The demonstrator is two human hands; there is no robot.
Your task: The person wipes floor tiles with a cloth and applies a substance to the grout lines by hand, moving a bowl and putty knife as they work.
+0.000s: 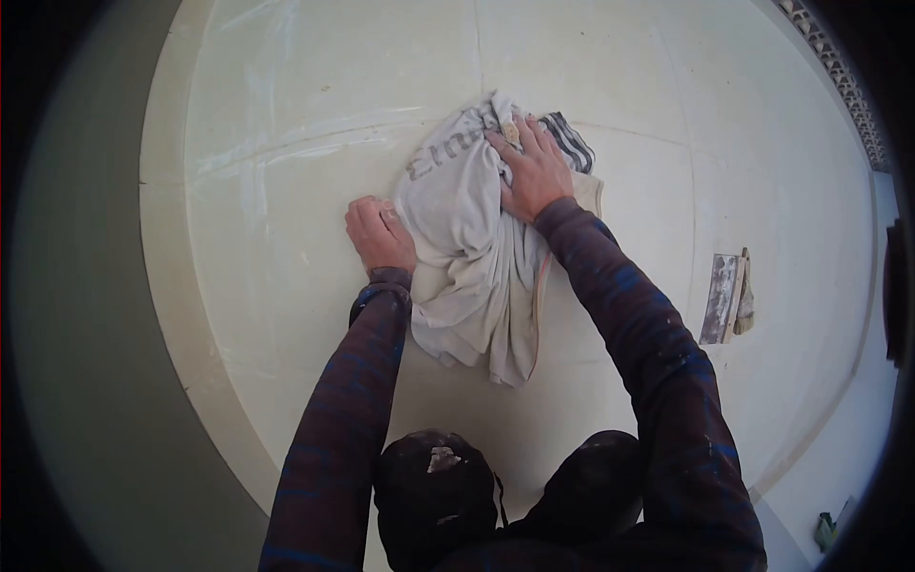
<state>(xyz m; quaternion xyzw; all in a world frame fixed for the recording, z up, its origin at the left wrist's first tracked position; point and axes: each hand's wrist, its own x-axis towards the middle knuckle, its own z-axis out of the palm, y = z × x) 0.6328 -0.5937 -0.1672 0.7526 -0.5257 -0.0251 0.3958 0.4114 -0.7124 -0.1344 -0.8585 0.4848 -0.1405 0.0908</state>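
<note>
A crumpled light grey cloth, which looks like an old T-shirt with faded printed lettering, lies on the pale tiled floor. Striped dark-and-white fabric shows at its upper right edge. My right hand lies flat on the upper part of the cloth, fingers spread and pointing away from me. Just left of the cloth, my left hand rests on the tiles with its fingers curled in. Whether anything is inside those curled fingers is hidden.
To the right lie a flat scraper blade and a paintbrush, side by side. A raised border edge runs along the left. A patterned grille strip is at the upper right. A small green object sits at the lower right. My knees are close below.
</note>
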